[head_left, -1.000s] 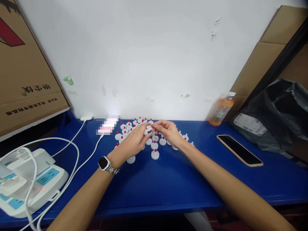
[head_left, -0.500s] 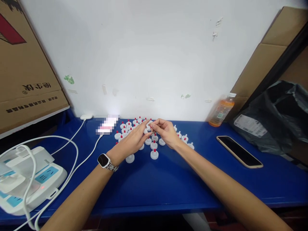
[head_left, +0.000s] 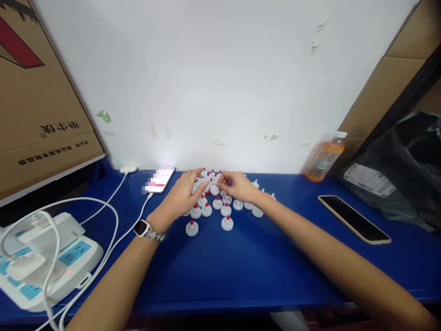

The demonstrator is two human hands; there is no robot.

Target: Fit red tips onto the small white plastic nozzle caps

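Several white nozzle caps (head_left: 227, 223), most with small red tips, stand upright in a cluster on the blue table (head_left: 213, 266). Toward the right, a few caps (head_left: 257, 211) show bare white nozzles or have their tops hidden behind my right hand. My right hand (head_left: 237, 187) is closed in a pinch at the edge of a tilted white nozzle cap (head_left: 214, 190). My left hand (head_left: 186, 191) lies over the left side of the cluster, fingers stretched and thumb apart, covering some caps; whether it touches any is unclear.
On the left, white cables run from a power strip (head_left: 58, 262) to a lit phone (head_left: 161, 179) and a white charger puck (head_left: 128, 169). Another phone (head_left: 353, 219), an orange drink bottle (head_left: 325, 158) and a dark plastic bag (head_left: 389, 170) lie to the right. A white wall (head_left: 220, 82) rises behind.
My hands, which met over the cluster, are now a little apart. My left hand has lowered and spread over the caps; a tilted cap shows at my right fingertips. The view has shifted slightly.
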